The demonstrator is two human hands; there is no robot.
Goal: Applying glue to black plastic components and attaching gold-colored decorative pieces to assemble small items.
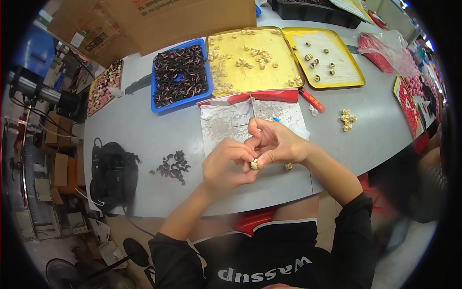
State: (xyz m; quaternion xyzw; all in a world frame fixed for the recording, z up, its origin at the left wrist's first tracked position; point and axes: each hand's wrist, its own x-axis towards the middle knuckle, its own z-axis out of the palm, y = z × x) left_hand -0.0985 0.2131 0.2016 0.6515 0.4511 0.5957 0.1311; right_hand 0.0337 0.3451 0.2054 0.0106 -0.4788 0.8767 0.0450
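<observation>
Close together over the near middle of the table, my left hand and my right hand both pinch one small cream-coloured piece. Its underside and part of its sides are hidden by my fingers. Just right of my fingers, a similar small cream piece rests on the table. Beneath and beyond my hands lies a white sheet marked with grey smudges, with a red strip along its far edge. Black curved pieces lie in a loose pile to the left.
A blue tray of black and pink pieces stands beyond, beside two yellow trays with scattered cream pieces. Several cream pieces cluster at right, near a red tube-like object. A black bag sits at left; a cardboard box stands behind.
</observation>
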